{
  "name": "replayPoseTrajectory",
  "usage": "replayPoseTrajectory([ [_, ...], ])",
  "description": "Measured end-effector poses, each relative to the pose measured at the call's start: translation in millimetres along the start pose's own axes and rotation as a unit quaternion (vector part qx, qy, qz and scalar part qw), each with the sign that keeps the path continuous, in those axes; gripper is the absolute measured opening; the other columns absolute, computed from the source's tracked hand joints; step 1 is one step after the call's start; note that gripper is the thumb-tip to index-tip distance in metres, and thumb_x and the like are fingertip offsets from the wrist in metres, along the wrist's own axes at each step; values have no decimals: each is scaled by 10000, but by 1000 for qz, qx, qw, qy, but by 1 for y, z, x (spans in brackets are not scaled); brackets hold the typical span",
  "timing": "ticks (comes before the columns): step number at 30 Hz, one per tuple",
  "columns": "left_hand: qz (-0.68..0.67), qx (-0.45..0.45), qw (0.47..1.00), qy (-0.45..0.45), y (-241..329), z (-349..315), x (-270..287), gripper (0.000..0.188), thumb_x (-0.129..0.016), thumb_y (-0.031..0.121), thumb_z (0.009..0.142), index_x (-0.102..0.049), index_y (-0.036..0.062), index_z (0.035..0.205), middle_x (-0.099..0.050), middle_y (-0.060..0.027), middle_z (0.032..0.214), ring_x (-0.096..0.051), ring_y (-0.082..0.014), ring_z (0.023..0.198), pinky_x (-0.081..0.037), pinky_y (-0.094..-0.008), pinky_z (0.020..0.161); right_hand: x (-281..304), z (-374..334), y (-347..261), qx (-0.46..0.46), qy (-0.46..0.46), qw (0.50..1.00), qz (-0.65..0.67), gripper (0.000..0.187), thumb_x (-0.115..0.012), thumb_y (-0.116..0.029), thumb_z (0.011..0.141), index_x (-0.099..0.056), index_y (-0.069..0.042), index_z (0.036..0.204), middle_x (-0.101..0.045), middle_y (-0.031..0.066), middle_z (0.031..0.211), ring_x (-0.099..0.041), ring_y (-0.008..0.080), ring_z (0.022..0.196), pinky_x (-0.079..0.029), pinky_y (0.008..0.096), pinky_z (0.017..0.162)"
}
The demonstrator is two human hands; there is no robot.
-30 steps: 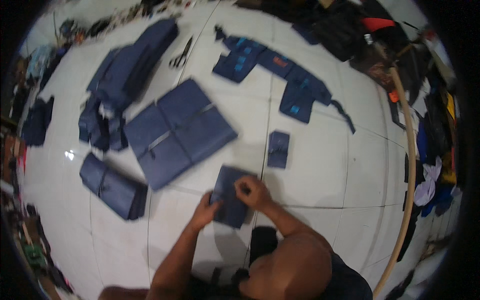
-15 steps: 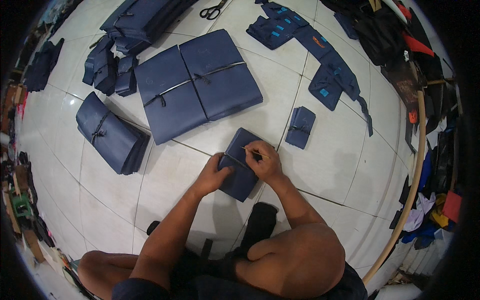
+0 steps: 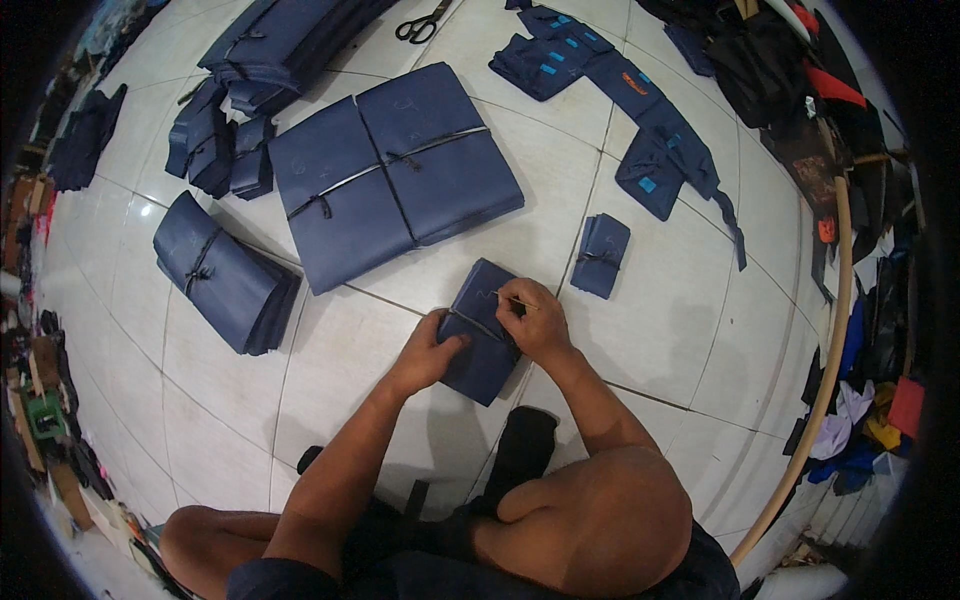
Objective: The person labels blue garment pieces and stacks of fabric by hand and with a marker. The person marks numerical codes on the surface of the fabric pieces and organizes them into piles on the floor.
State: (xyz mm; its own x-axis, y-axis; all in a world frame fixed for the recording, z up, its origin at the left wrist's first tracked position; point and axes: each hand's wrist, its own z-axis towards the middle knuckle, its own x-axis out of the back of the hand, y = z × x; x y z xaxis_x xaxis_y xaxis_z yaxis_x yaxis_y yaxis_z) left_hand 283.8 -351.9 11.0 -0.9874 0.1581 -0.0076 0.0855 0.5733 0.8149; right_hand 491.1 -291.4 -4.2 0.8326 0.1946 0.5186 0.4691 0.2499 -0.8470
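Note:
A small stack of navy blue cut pieces [image 3: 478, 367], tied across the middle with a dark cord, lies on the tiles in front of me. My left hand [image 3: 428, 352] grips its left edge, thumb on top and fingers against the side. Pinched in my right hand [image 3: 536, 320] is a thin, pencil-like marking stick [image 3: 522, 303]. Its tip touches the upper half of the stack, beside a faint light mark there. Just to the right sits a smaller tied navy bundle [image 3: 601, 255].
A large tied navy stack [image 3: 450, 150] lies ahead, with a curved bundle [image 3: 215, 270] to its left. Further off are more bundles [image 3: 290, 45], black scissors [image 3: 422, 25] and a flat navy garment piece [image 3: 650, 110]. Cloth heaps and a curved wooden pole [image 3: 828, 375] line the right.
My right hand has shifted slightly right along the stack. A faint curved mark now shows by the stick's tip. My left hand keeps its hold.

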Motion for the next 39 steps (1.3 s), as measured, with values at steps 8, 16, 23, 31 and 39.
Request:
replayPoseTrajectory([
  [8,31,32,999,-16,2,0,2,600,-630,205,927,-389,-31,1423,-596,-178,1242,-603,-236,1108,-489,-355,946,14,-19,-1,-53,128,990,36,117,-692,-53,839,-617,-32,926,-679,120,920,-683,247,849,-546,347,782],
  [16,18,11,1000,-12,4,5,1,565,-648,173,908,-449,-24,1398,-630,-156,1214,-624,-226,1069,-496,-351,930,-3,-62,-25,-2,94,992,80,118,-695,-49,824,-625,-53,919,-688,115,924,-680,263,868,-540,383,804],
  [23,90,0,995,-50,33,26,14,527,-679,157,862,-535,-20,1338,-669,-170,1150,-656,-227,1009,-506,-342,924,-19,-64,-28,19,37,997,69,143,-704,-49,807,-621,-61,923,-673,95,969,-669,270,901,-533,388,802],
  [31,245,-79,951,171,-11,-2,19,701,-727,401,814,-561,-70,1307,-567,-286,1202,-568,-379,1130,-454,-410,992,-20,-66,-29,-55,32,992,106,113,-688,-65,826,-625,-60,920,-677,93,934,-674,264,898,-538,374,794],
  [39,217,-137,948,188,-29,-18,2,583,-739,276,838,-580,-18,1315,-546,-202,1100,-572,-315,985,-490,-397,872,-19,-61,-29,0,26,994,103,126,-701,-84,823,-635,-58,928,-667,99,918,-666,283,858,-530,384,772],
])
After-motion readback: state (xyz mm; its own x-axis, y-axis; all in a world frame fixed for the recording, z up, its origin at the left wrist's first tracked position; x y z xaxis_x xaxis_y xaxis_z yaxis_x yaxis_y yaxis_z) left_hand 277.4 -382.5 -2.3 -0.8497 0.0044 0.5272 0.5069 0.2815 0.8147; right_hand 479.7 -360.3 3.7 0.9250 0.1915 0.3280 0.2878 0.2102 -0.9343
